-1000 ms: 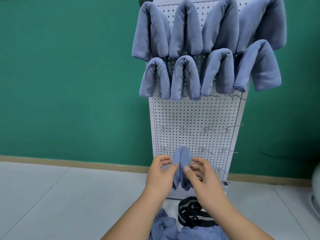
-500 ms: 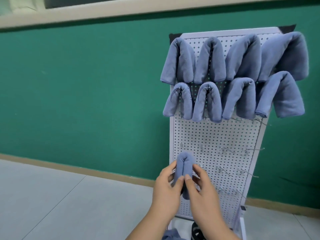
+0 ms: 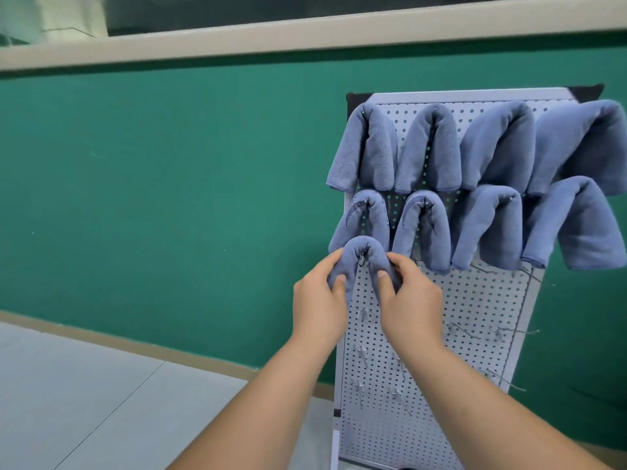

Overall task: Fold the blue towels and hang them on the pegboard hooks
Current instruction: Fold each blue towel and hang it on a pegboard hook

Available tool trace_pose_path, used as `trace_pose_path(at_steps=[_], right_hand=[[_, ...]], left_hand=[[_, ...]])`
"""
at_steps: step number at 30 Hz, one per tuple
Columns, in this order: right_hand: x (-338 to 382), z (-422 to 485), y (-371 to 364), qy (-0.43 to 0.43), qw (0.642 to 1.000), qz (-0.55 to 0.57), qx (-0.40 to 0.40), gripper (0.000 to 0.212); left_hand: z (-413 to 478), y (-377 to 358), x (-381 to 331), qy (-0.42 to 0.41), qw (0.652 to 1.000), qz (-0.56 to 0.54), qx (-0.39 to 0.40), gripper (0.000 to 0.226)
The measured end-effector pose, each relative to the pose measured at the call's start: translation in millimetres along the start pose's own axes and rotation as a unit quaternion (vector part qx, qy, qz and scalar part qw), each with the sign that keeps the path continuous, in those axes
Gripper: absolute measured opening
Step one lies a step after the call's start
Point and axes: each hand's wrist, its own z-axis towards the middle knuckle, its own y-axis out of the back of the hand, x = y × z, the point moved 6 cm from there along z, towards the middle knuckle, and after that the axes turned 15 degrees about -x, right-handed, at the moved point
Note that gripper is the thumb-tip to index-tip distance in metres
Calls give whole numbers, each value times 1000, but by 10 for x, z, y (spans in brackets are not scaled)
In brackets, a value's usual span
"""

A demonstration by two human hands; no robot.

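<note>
The folded blue towel (image 3: 369,245) was draped in an upside-down U over a hook (image 3: 362,261) on the left side of the pegboard (image 3: 475,300), right under the second row of towels and touching the bottom of the leftmost one up there. I had both hands on it. My left hand (image 3: 319,300) pinched the left hanging end, thumb in front and fingers curled round the outside edge. My right hand (image 3: 412,303) did the same on the right end, thumb pressed on the front and the rest of the fingers tucked behind, so I couldn't really see them. The two ends were pulled a little apart, with the metal hook peeking out in the gap under the fold. Above that, the top row (image 3: 427,147) had four towels hung side by side, and the second row (image 3: 488,225) had four more, all the same blue and all folded over their hooks. Below my hands the white board was just holes and a bunch of bare hooks (image 3: 361,356). The board stood against a green wall (image 3: 169,198), with a pale tile floor (image 3: 68,385) off to the left.
</note>
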Motion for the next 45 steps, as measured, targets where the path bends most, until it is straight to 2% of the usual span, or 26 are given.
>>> trace_pose_path(at_steps=[5,12,16,18,21,25,28,31,34,38,40,45], right_hand=[[-138,65,-324,-5,996,-86,7,24],[-346,195,-603,-52,992,-118,-10,23],[-482,75,-700,-33,990,-134,31,10],[-621,-56,-692,-16,989,-132,57,8],[-811,-285,-612,9,989,-120,81,24],[-1066,-655,-455,14,983,-133,122,56],[-1290,-1038,-264,18,975,-152,163,59],[-1606,-1494,-43,24,965,-159,208,59],[-2048,-1987,206,10,944,-187,271,57],[-2719,-2653,625,-63,904,-218,362,53],[-3054,-2984,801,-98,869,-245,419,49],[-3531,-3731,1049,-138,759,-308,556,67]], left_hand=[[157,-220,193,35,997,67,22,44],[328,-483,340,35,997,67,26,40],[244,-581,575,16,992,116,52,25],[98,-595,738,18,992,104,75,18],[-141,-552,945,15,993,84,85,22],[-476,-477,1332,36,986,132,94,37],[-917,-451,1648,64,974,157,153,46],[-1469,-371,1971,84,959,175,207,46],[-2073,-267,2315,99,933,215,272,44],[-2833,-152,2733,132,882,252,376,35],[-3165,-47,2901,136,857,281,410,30],[-3853,447,3322,170,817,330,441,50]])
